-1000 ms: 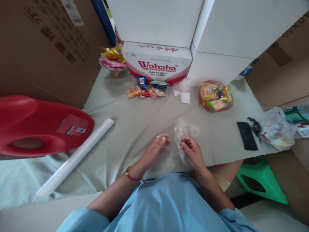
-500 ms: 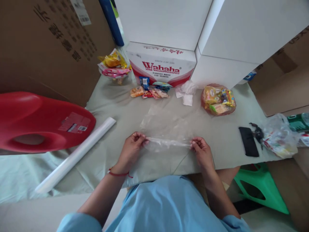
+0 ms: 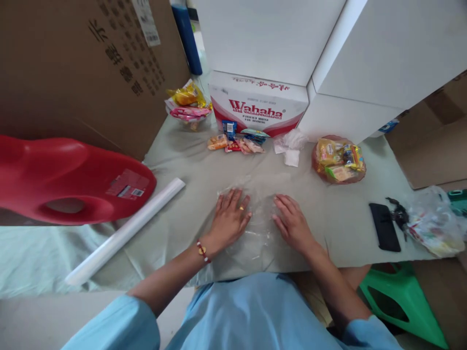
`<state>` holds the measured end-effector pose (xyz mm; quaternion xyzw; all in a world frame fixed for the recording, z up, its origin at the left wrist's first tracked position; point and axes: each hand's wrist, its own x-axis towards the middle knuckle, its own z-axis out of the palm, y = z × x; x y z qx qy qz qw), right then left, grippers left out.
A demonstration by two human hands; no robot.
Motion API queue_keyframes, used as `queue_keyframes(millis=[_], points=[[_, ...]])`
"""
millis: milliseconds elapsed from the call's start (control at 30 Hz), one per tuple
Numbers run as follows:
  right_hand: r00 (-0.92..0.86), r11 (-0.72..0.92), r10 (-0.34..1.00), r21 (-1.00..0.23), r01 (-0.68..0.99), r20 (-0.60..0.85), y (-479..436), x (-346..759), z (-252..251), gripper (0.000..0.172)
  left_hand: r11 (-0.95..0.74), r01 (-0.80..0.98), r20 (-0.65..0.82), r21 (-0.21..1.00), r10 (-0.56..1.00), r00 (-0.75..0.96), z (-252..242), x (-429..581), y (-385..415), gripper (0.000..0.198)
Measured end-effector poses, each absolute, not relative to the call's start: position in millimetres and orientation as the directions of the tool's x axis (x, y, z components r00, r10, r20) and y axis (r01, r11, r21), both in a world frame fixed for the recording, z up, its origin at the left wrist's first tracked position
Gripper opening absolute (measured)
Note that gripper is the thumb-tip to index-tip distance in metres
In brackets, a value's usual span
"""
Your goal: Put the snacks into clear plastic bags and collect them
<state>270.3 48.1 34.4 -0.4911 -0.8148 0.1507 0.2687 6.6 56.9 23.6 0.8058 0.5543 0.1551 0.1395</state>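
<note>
A clear plastic sheet or bag (image 3: 257,223) lies spread on the cloth-covered table (image 3: 345,218) in front of me; which of the two it is I cannot tell. My left hand (image 3: 230,214) rests flat on its left part, fingers stretched and palm down, with a ring and a red bracelet showing. On the right part lies my right hand (image 3: 293,221), also palm down with fingers extended. Neither hand grips anything. The edges of the see-through plastic are hard to make out against the cloth.
A white roll (image 3: 126,232) lies at left beside a large red plastic container (image 3: 83,150). Behind are snack packets (image 3: 251,144), crumpled tissue (image 3: 292,146), a bowl of snacks (image 3: 339,160) and a Wahaba-style water carton (image 3: 255,104). A phone (image 3: 385,227) and keys (image 3: 399,214) lie right.
Both hands have let go of the pinched plastic edge and now lie flat on it, closer together. The plastic has come down flat, nearer to me. The view has shifted slightly.
</note>
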Motion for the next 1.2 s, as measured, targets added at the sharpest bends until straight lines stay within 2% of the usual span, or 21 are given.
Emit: queue_keyframes(millis=[67, 167, 333, 400, 467, 533, 600, 667, 800, 900, 967, 1100, 1200], points=[[-0.387, 0.431, 0.902, -0.453, 0.780, 0.192, 50, 280, 8, 0.049, -0.343, 0.885, -0.001, 0.314, 0.932, 0.361, 8, -1, 66, 0.057], [-0.311, 0.332, 0.943, -0.379, 0.864, 0.119, 42, 315, -15, 0.049, -0.344, 0.901, -0.038, 0.265, 0.930, 0.366, -4, -22, 73, 0.062], [-0.218, 0.275, 0.955, -0.329, 0.903, 0.200, 66, 345, 14, 0.037, -0.353, 0.888, -0.027, 0.293, 0.926, 0.377, -5, -37, 73, 0.063], [-0.246, 0.321, 0.935, -0.317, 0.893, 0.256, 102, 318, 39, 0.032, -0.354, 0.882, -0.014, 0.310, 0.926, 0.377, -4, -35, 73, 0.063], [-0.387, 0.455, 0.886, -0.321, 0.830, 0.255, 148, 267, 61, 0.028, -0.350, 0.879, 0.003, 0.325, 0.929, 0.369, -4, -34, 72, 0.063], [-0.545, 0.578, 0.816, -0.299, 0.759, 0.193, 196, 198, 77, 0.026, -0.351, 0.871, 0.023, 0.343, 0.930, 0.366, -5, -35, 71, 0.063], [-0.688, 0.690, 0.719, -0.207, 0.693, 0.094, 239, 125, 85, 0.023, -0.355, 0.861, 0.039, 0.365, 0.929, 0.367, -5, -36, 71, 0.063], [-0.749, 0.751, 0.658, -0.140, 0.645, 0.077, 276, 59, 88, 0.029, -0.354, 0.849, 0.043, 0.391, 0.929, 0.368, -5, -37, 70, 0.063], [-0.543, 0.571, 0.817, -0.142, 0.809, 0.194, 329, -18, 85, 0.037, -0.346, 0.840, 0.037, 0.418, 0.931, 0.364, -2, -39, 70, 0.063], [-0.434, 0.454, 0.889, -0.152, 0.878, 0.148, 352, -29, 78, 0.042, -0.350, 0.843, 0.041, 0.409, 0.930, 0.366, -1, -40, 70, 0.063], [-0.451, 0.463, 0.886, -0.137, 0.876, 0.110, 358, -27, 73, 0.043, -0.357, 0.844, 0.050, 0.402, 0.928, 0.369, -1, -41, 70, 0.063], [-0.579, 0.588, 0.808, -0.099, 0.803, 0.108, 347, -15, 64, 0.038, -0.361, 0.844, 0.051, 0.396, 0.927, 0.372, -2, -41, 69, 0.062], [-0.639, 0.654, 0.756, -0.126, 0.746, 0.140, 313, 1, 60, 0.034, -0.363, 0.845, 0.061, 0.394, 0.927, 0.370, -1, -42, 70, 0.059]])
